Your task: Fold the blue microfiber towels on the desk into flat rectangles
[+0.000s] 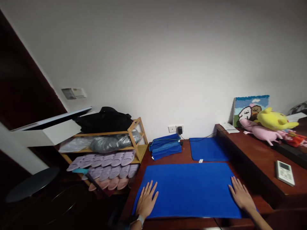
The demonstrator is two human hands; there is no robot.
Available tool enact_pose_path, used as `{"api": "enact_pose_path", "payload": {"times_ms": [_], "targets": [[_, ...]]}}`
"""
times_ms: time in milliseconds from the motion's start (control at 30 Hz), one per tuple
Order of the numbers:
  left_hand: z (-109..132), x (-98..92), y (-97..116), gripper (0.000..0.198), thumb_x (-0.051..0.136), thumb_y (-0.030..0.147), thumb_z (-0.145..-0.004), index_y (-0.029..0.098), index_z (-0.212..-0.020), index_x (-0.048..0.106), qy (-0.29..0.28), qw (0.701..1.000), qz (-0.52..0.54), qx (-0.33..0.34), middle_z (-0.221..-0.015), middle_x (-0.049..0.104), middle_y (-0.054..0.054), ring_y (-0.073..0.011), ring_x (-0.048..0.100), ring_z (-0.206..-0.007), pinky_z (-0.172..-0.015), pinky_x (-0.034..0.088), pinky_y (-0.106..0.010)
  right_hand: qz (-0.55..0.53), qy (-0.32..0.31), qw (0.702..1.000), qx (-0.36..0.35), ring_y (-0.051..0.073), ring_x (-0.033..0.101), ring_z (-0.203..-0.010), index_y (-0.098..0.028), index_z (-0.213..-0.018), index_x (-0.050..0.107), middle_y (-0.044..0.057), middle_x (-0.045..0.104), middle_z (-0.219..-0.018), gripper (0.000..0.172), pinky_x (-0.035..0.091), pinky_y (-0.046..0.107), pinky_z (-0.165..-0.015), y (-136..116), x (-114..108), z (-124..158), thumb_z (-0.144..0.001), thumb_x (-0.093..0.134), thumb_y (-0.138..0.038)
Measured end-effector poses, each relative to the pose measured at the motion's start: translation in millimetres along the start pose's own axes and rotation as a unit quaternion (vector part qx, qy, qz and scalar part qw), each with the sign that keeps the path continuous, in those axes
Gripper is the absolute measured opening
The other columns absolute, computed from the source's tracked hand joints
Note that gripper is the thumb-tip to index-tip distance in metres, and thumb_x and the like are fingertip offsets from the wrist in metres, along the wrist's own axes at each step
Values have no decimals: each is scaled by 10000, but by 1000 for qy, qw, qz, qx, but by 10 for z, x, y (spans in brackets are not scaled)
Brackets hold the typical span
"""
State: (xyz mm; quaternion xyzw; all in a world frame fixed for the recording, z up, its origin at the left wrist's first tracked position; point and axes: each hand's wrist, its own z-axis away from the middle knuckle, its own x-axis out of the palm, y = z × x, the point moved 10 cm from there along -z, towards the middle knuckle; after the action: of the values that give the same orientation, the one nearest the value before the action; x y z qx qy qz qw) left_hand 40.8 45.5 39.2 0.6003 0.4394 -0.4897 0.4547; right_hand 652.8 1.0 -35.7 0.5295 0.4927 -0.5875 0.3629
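Note:
A blue cloth (192, 190) lies spread flat across the front of the brown wooden desk (185, 147). On its left edge rests my left hand (146, 199), palm down with the fingers stretched out. My right hand (241, 195) lies flat on the cloth's right edge, fingers apart. Neither hand grips anything. Behind the spread cloth, at the left, several folded blue cloths (166, 147) sit in a loose pile. Farther right is another flat blue cloth (208, 149) with a white tag at its front edge.
At left stands a wooden rack (136, 140) with several slippers (112, 159) and a black bag (105, 119). On a raised ledge at right are a white remote (285, 173), a yellow plush toy (273, 119) and a pink plush toy (260, 131). A black plug (179, 130) sits in the wall socket.

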Motion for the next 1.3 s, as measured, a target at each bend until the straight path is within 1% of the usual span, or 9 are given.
{"api": "enact_pose_path", "payload": {"times_ms": [133, 433, 600, 767, 833, 1000, 1167, 1233, 1300], "targets": [[-11, -6, -1, 567, 317, 543, -1050, 389, -1595, 281, -3, 1000, -6, -3, -1690, 271, 12, -249, 261, -1551, -1260, 236, -515, 2, -2, 1000, 6, 260, 191, -1567, -88, -1602, 300, 94, 283, -1681, 834, 159, 470, -1272, -49, -31, 16, -931, 157, -562], [4, -50, -15, 563, 317, 539, -1049, 397, -1593, 281, -23, 1000, -2, -2, -1689, 267, 16, -251, 248, -1554, -1262, 220, -525, -1, 9, 1000, 22, 272, 222, -1560, -84, -1588, 334, 116, 293, -1674, 830, 144, 488, -1266, -130, -38, -26, -927, 153, -553], [26, -71, -89, 549, 330, 526, -1046, 423, -1583, 293, -21, 1000, -9, -12, -1685, 273, 39, -252, 245, -1555, -1263, 206, -542, 14, -18, 999, 27, 276, 212, -1562, -62, -1592, 312, 113, 277, -1679, 833, 162, 491, -1264, -232, -8, -71, -917, 158, -525], [33, -63, -132, 552, 329, 545, -1041, 428, -1580, 304, -25, 1000, -7, -12, -1685, 271, 41, -248, 239, -1556, -1263, 205, -538, 14, -8, 1000, 15, 273, 200, -1564, -84, -1601, 303, 83, 253, -1686, 860, 174, 499, -1265, -96, -53, 40, -911, 152, -575], [57, -67, -234, 560, 339, 550, -1037, 409, -1579, 323, -17, 1000, -7, -18, -1683, 284, 24, -249, 264, -1549, -1254, 236, -522, 6, 16, 1000, -4, 277, 212, -1562, -100, -1585, 355, 80, 269, -1680, 857, 180, 507, -1265, -20, -51, 153, -909, 162, -591], [257, -74, -684, 583, 337, 533, -1035, 367, -1593, 310, -7, 998, -31, -52, -1685, 292, -6, -246, 289, -1541, -1242, 268, -494, 9, 29, 992, -125, 318, 286, -1536, -261, -1368, 662, 65, 454, -1596, 703, 195, 572, -1246, -22, 160, 460, -900, 219, -543], [443, -117, -892, 566, 309, 533, -1045, 387, -1592, 295, 9, 998, -27, -60, -1680, 303, 22, -245, 267, -1550, -1246, 252, -506, 5, 52, 989, -138, 368, 369, -1490, -307, -1265, 735, 80, 546, -1526, 669, 233, 623, -1211, 97, 236, 509, -855, 267, -553], [475, -125, -908, 561, 307, 535, -1049, 392, -1591, 294, 14, 998, -19, -65, -1682, 297, 21, -249, 264, -1552, -1248, 244, -514, 3, 62, 989, -136, 377, 379, -1483, -313, -1249, 744, 81, 564, -1509, 678, 245, 629, -1205, 5, 173, 487, -848, 269, -583], [492, -119, -915, 566, 303, 553, -1048, 396, -1592, 292, 13, 998, -13, -68, -1685, 290, 19, -255, 262, -1553, -1253, 230, -525, -7, 68, 991, -117, 375, 360, -1494, -279, -1303, 714, 89, 545, -1524, 710, 244, 626, -1213, -270, 55, 443, -867, 260, -609]]}}
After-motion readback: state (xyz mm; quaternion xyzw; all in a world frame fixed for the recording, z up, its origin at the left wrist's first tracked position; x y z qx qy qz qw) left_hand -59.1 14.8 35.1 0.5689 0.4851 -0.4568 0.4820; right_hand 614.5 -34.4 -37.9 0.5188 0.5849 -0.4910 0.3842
